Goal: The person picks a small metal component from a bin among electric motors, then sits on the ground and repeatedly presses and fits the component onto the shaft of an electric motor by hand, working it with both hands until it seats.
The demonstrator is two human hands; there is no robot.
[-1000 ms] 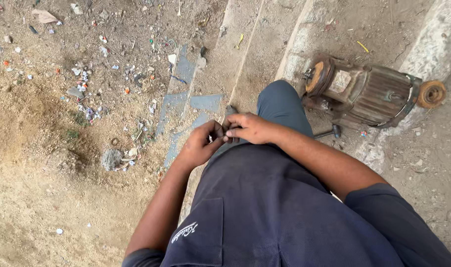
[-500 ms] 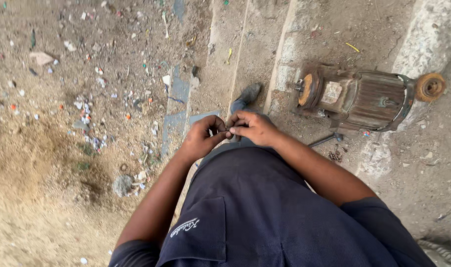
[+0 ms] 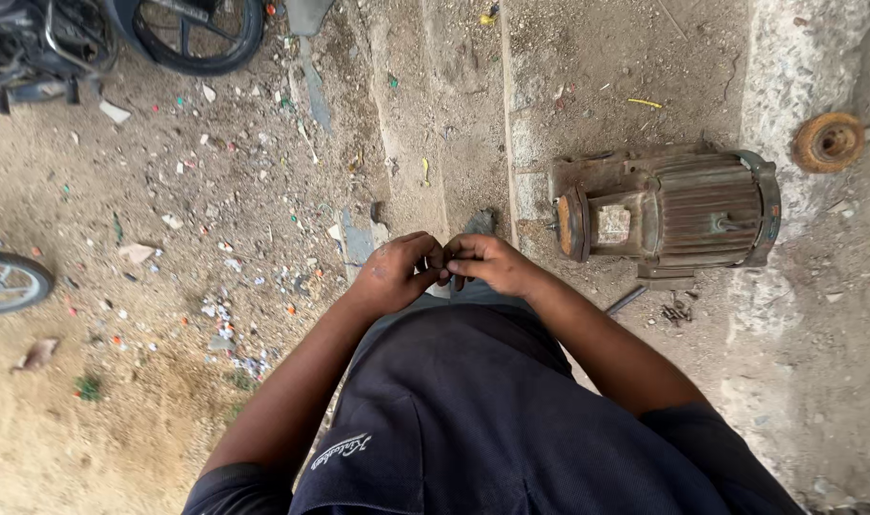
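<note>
Over the last second the view has swung up to show a motorcycle wheel at eleven o'clock, while the left hand and right hand stay pinched together on something too small to identify, the rusty electric motor lying untouched at two o'clock.

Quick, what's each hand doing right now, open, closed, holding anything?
Left hand: fingers curled, fingertips meeting the right hand; what it pinches cannot be told.
Right hand: fingers curled against the left; anything held is hidden.

Roadside repair yard: rusty motor, motorcycle wheel
</note>
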